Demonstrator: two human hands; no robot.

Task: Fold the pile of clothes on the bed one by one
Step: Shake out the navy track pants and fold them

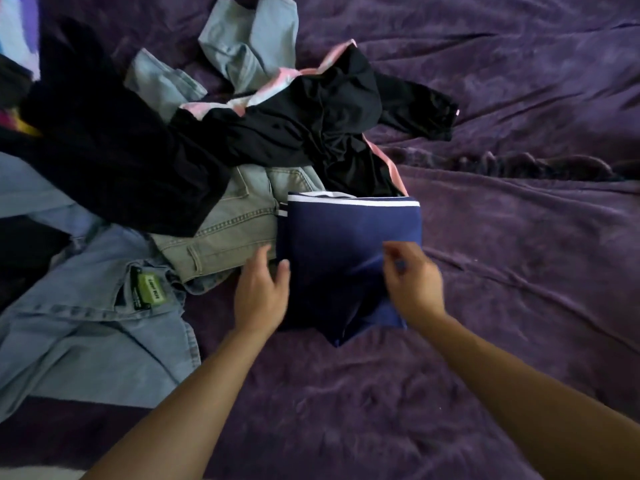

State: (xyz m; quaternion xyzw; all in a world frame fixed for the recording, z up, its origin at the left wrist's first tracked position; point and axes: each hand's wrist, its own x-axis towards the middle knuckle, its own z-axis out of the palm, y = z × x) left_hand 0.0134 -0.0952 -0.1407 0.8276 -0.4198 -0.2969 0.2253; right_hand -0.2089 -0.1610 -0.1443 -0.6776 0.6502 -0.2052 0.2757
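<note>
A navy blue garment (pixel 343 244) with white stripes along its top edge lies partly folded on the purple bedspread (pixel 519 271), in the middle of the view. My left hand (pixel 261 292) rests at its left edge with the thumb on the cloth and the fingers relaxed. My right hand (pixel 412 278) is over its right side and pinches the navy cloth between thumb and fingers; the hand is blurred. Behind and to the left lies the pile: a black garment with pink trim (pixel 322 126), pale green-grey jeans (pixel 235 223), and light blue jeans (pixel 86 323).
A large black garment (pixel 104 143) drapes over the pile's left side. Another light blue denim piece (pixel 249 39) lies at the back. A colourful item (pixel 17 36) shows at the far left edge. The bedspread stretches wrinkled to the right and front.
</note>
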